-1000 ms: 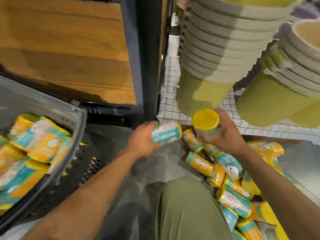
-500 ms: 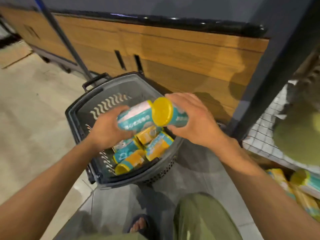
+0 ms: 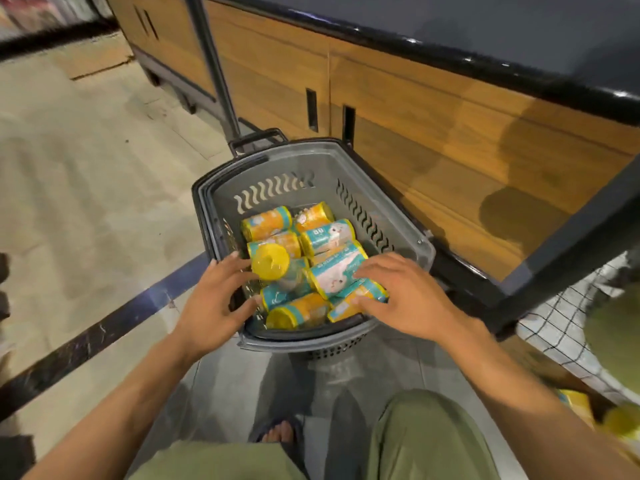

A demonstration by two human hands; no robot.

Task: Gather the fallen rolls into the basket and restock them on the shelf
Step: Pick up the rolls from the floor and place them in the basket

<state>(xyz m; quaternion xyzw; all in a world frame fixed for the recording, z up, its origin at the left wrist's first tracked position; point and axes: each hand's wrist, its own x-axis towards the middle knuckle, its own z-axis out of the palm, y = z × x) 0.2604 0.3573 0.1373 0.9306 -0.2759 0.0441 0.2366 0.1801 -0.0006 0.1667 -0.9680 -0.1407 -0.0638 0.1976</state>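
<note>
A grey plastic basket (image 3: 408, 237) stands on the floor in front of me, holding several yellow and teal rolls (image 3: 329, 237). My left hand (image 3: 211, 303) hovers over the basket's near left rim with fingers spread and holds nothing. Just beyond its fingertips a blurred roll with a yellow end cap (image 3: 270, 262) lies tilted on top of the pile. My right hand (image 3: 401, 296) is spread flat over the near right rolls, fingertips touching them. A few fallen rolls (image 3: 581, 407) show blurred at the lower right edge.
A wooden-fronted counter (image 3: 433, 109) runs behind the basket, and the basket's pull handle (image 3: 214, 64) rises at its far end. A dark post (image 3: 568, 258) and wire shelf grid (image 3: 554, 327) stand to the right. My knee (image 3: 426, 438) and sandalled foot (image 3: 280, 434) are below.
The view swung from the floor pile to the basket. Both hands carried a roll each over the basket and let go; the rolls now lie in it and both hands are empty.
</note>
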